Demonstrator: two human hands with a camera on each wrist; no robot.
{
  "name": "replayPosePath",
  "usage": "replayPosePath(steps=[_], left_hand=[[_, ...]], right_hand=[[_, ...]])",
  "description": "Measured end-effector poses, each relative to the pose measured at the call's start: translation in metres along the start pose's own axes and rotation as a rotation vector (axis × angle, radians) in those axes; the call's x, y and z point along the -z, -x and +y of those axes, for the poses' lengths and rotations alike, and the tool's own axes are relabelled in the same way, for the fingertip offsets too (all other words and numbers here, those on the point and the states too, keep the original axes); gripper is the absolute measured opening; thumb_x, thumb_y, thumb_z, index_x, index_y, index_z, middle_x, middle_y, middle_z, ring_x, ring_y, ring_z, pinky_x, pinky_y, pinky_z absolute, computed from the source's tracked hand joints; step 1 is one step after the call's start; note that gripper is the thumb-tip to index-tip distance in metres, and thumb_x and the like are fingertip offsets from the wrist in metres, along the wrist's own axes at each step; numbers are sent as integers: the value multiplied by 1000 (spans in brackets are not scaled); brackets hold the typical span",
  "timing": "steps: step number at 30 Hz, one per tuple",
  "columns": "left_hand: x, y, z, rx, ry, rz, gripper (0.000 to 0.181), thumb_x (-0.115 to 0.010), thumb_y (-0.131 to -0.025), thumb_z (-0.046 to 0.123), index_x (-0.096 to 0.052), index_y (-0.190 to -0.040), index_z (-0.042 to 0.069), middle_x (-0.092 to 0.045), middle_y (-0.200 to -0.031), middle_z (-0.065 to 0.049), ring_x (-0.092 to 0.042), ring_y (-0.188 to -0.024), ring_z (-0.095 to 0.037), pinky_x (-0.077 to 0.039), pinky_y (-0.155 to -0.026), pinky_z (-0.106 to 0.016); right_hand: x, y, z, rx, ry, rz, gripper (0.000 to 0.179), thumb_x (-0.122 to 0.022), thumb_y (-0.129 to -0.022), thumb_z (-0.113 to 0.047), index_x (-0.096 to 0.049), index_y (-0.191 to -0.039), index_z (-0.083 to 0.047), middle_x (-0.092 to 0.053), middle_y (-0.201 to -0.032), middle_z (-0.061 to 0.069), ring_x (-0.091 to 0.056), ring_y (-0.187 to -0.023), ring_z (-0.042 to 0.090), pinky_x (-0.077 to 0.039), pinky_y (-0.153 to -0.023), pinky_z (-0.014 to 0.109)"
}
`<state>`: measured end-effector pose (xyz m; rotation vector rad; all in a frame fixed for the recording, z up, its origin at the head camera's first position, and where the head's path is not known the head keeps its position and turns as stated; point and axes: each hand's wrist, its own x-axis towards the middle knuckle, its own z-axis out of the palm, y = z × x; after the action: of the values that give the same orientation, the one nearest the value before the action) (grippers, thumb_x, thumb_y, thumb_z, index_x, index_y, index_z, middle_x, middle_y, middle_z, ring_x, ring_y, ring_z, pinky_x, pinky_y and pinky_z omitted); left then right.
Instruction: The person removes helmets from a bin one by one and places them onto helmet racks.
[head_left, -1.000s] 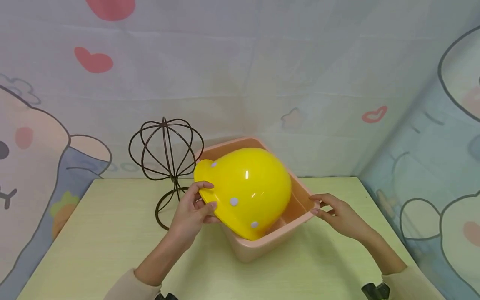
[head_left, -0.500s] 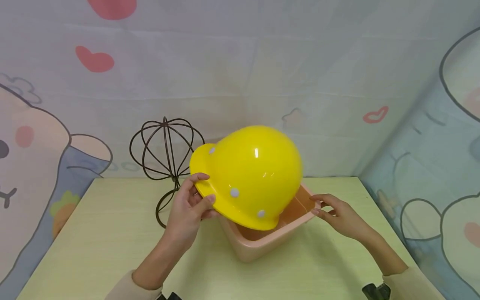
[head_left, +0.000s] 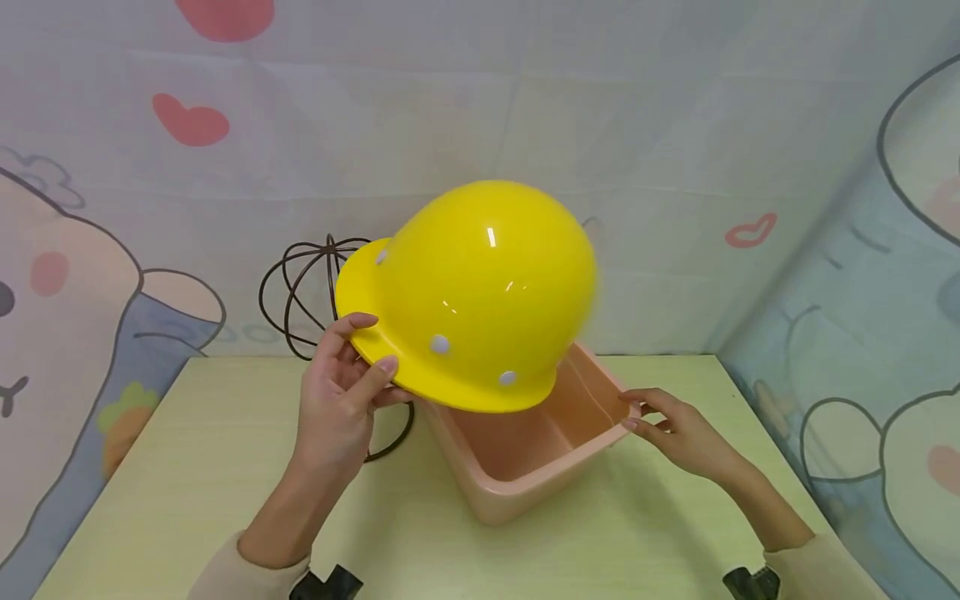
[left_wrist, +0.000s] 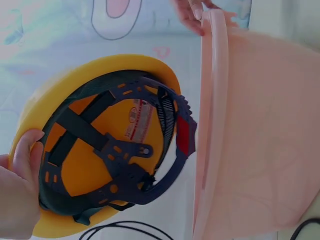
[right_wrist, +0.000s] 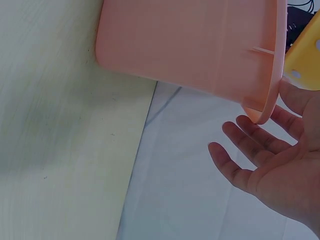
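Note:
My left hand (head_left: 336, 392) pinches the brim of a yellow hard hat (head_left: 487, 283), thumb on top and fingers beneath. The hat hangs tilted above the pink plastic bin (head_left: 510, 492), dome up. Its dark strap suspension (left_wrist: 120, 150) and a red and white label (left_wrist: 139, 120) show inside it in the left wrist view. At the bin's right corner, my right hand (head_left: 682, 433) pinches the rim between thumb and forefinger, the other fingers spread loosely in the right wrist view. The visible part of the bin's inside is bare.
A dark wire stand (head_left: 300, 292) with a globe-shaped cage top stands behind the hat at left, partly hidden by it. The pale wooden table (head_left: 187, 500) meets a cloth backdrop (head_left: 637, 167) with cartoon prints at the back and sides.
The hard hat has come up out of the bin and shifted left with my left hand, uncovering the bin's inside. My right hand has stayed on the rim.

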<state>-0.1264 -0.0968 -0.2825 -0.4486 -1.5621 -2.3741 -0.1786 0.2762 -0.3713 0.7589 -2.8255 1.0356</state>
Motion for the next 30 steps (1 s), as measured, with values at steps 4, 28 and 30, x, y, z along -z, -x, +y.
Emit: replayPosePath(steps=[4, 28, 30], left_hand=[[5, -3, 2, -45, 39, 6, 36, -46, -85, -17, -45, -112, 6, -47, -105, -14, -58, -81, -18, -55, -61, -25], [44, -16, 15, -239, 351, 116, 33, -44, -82, -24, -44, -109, -5, -38, -110, -22, -60, -90, -31, -55, -60, -35], [46, -15, 15, -236, 355, 143, 32, -45, -82, -24, -45, -108, -4, -37, -110, -22, -59, -90, -31, -55, -59, -36]], right_hand=[[0, -1, 1, 1, -4, 1, 36, -60, -89, -14, -52, -121, 1, -57, -111, 10, -53, -94, 21, -51, -70, 28], [0, -1, 2, -7, -26, -3, 37, -59, -90, -14, -51, -122, 1, -55, -116, 14, -54, -96, 24, -51, -69, 27], [0, 0, 2, -8, -29, -3, 37, -59, -90, -14, -51, -122, 2, -55, -116, 14, -54, -96, 24, -51, -69, 27]])
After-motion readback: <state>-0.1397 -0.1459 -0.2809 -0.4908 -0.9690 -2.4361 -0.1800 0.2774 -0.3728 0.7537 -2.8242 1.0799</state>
